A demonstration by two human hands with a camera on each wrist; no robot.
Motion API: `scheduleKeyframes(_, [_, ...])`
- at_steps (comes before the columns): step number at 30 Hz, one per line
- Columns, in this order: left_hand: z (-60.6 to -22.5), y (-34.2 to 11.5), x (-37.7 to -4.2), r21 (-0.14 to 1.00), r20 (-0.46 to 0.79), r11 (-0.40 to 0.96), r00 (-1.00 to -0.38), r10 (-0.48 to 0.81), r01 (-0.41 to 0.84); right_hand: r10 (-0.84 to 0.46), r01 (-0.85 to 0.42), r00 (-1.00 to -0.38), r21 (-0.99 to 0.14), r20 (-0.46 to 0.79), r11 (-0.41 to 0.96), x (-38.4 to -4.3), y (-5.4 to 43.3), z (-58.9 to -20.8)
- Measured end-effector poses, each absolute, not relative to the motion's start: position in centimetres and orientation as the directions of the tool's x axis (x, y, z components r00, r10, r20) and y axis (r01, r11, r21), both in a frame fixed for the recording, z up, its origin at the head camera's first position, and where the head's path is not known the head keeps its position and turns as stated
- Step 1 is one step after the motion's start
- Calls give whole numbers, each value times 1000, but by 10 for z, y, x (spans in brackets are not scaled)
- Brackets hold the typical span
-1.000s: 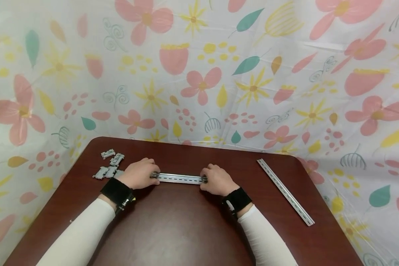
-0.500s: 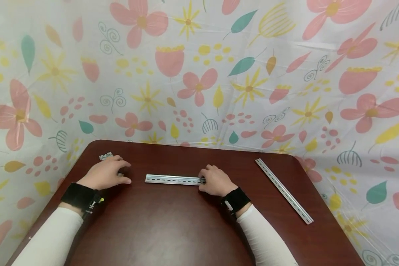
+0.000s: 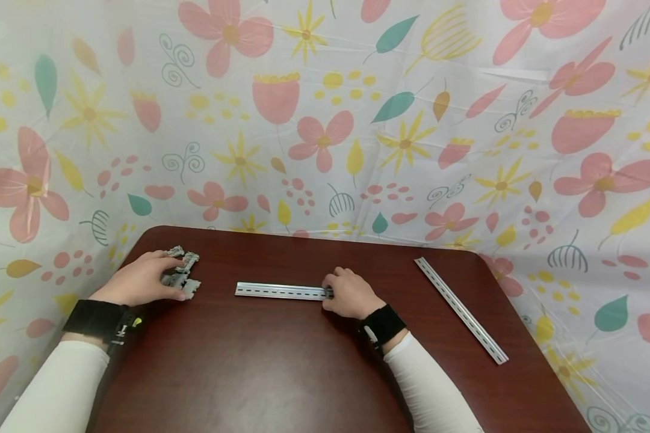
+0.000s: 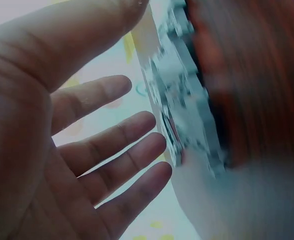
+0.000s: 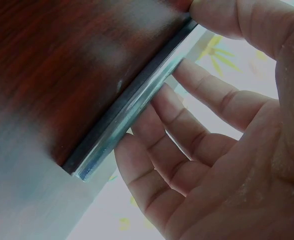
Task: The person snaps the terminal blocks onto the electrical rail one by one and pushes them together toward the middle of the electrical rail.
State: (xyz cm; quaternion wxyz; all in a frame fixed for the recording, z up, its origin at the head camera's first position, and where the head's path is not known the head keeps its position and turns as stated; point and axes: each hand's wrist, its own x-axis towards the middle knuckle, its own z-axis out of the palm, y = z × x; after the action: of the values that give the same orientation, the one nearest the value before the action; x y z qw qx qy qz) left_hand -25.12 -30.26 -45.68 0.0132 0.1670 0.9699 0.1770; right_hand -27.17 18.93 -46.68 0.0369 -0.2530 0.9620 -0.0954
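My left hand reaches over a cluster of small grey terminal blocks on the left of the table, its fingers spread. In the left wrist view the fingers are apart and extended beside the grey blocks, with no block between them. A short slotted metal DIN rail lies across the table's middle. At its right end my right hand grips it, with something small and dark by the fingertips. The right wrist view shows fingertips along the edge of the rail and the thumb near its far end.
A longer slotted metal rail lies slanted on the right side of the dark red-brown table. A flower-printed curtain hangs behind and around the table's far edges.
My left hand has let go of the short rail's left end and moved left to the grey blocks. The right hand has stayed at the rail's right end.
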Motion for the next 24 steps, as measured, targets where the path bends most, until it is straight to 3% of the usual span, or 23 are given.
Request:
scheduleKeyframes(11, [-462,-319,-256,345,-15,896,-953,303,279,-481,-471,-876,-182,-14,863,-271,192,-466])
scheduleKeyframes(24, [-466,-332,-250,348,-12,876,-933,361,334,-491,-482,-871,-183,-6,857,-269,188,-468])
